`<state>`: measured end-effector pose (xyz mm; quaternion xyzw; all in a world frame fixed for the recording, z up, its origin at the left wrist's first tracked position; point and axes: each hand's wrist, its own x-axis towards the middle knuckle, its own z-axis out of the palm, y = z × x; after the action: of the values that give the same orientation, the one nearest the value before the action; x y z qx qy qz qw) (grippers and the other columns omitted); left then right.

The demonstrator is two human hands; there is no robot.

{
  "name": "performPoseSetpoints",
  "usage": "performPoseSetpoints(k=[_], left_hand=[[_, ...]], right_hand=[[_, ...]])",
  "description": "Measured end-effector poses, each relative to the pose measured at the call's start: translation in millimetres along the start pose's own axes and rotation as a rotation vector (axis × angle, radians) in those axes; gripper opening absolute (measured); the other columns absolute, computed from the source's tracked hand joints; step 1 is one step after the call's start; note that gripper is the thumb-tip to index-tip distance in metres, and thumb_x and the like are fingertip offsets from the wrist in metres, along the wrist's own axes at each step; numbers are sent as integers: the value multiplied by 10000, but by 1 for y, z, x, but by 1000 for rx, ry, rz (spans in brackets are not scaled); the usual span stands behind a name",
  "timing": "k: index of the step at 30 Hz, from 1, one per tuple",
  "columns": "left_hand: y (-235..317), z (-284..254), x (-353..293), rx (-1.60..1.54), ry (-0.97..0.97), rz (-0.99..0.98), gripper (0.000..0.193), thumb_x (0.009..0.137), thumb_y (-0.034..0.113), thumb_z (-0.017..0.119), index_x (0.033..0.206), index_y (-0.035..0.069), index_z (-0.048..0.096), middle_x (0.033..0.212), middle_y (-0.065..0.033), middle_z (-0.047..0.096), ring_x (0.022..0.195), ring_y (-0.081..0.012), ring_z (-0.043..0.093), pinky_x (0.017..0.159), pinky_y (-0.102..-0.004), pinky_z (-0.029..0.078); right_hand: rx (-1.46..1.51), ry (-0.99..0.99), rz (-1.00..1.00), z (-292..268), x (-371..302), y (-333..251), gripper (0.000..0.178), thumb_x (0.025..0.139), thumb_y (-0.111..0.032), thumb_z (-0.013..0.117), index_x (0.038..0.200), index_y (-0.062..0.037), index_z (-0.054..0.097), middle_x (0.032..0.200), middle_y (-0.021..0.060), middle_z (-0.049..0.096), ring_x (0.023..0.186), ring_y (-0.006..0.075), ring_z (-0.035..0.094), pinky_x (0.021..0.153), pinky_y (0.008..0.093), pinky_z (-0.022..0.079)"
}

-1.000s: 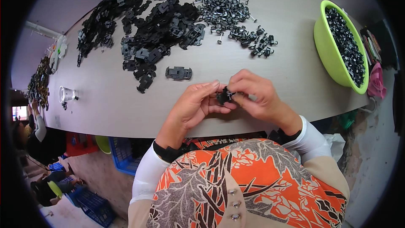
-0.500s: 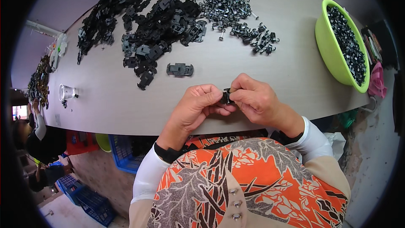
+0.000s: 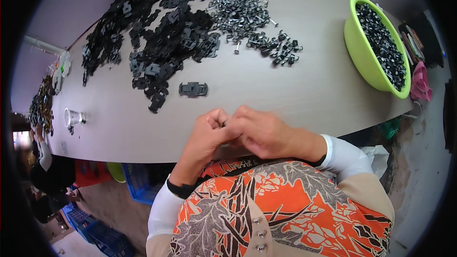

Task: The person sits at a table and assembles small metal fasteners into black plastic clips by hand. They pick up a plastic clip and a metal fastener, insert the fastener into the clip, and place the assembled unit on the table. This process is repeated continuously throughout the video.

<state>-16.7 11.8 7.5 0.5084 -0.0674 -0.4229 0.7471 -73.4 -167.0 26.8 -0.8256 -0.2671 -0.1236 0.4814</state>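
My left hand [image 3: 201, 135] and my right hand [image 3: 264, 130] meet at the near edge of the table, fingers curled and pressed together. What they hold is almost wholly covered by the fingers; only a tiny dark bit shows between them. Beyond them lies a single dark grey toy car chassis [image 3: 193, 89], flat on the tabletop. A large heap of black and grey chassis [image 3: 178, 35] spreads behind it. To the right of that heap are a pile of small wheels on metal axles [image 3: 240, 12] and a looser cluster of black wheel pieces [image 3: 281, 50].
A lime-green basin [image 3: 354, 43] full of black wheel parts stands at the right, beside a pink item [image 3: 420, 83]. At the left are a clear plastic cup [image 3: 74, 117] and a pile of brownish parts [image 3: 42, 102], where another person's arm [image 3: 44, 152] reaches in. Blue crates [image 3: 138, 185] sit below.
My hands have drawn closer together and nearer to my body, shifting left. The small dark part that showed between my fingers is now mostly hidden. The whole view has shifted slightly.
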Motion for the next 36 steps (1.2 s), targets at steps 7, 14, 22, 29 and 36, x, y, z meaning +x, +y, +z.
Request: performPoseSetpoints(k=[7,14,22,29,36], left_hand=[[11,-19,-72,126,456,113,159,737,-66,617,767,28,492,701,-58,561,517,-117,561,472,-218,461],[-8,-93,-177,367,778,-15,184,698,-29,675,682,25,500,650,-73,568,484,-132,564,443,-231,451],[22,-80,-150,847,905,38,144,782,66,680,737,-60,626,547,-56,572,535,-72,503,509,-243,401],[66,-25,-7,1613,358,701,261,720,27,693,977,18,650,1007,-108,651,916,-261,603,780,-352,482],[48,-32,33,1556,354,511,198,745,29,675,943,30,676,916,-96,678,794,-268,639,709,-313,511]], right_hand=[[-138,75,134,-53,-2,35,271,698,71,538,942,-42,568,884,126,587,695,332,601,597,387,498],[-640,73,134,-84,0,73,176,725,77,567,867,-25,559,930,90,563,842,288,599,670,368,497],[-418,35,231,-76,12,73,131,760,44,579,868,-31,583,855,92,553,701,300,586,600,376,470],[-556,155,86,-76,50,87,57,770,-28,605,826,-40,604,821,84,565,740,275,572,616,368,468],[-916,52,127,-38,78,110,139,703,-142,681,818,-79,636,859,39,578,923,254,506,761,417,364]])
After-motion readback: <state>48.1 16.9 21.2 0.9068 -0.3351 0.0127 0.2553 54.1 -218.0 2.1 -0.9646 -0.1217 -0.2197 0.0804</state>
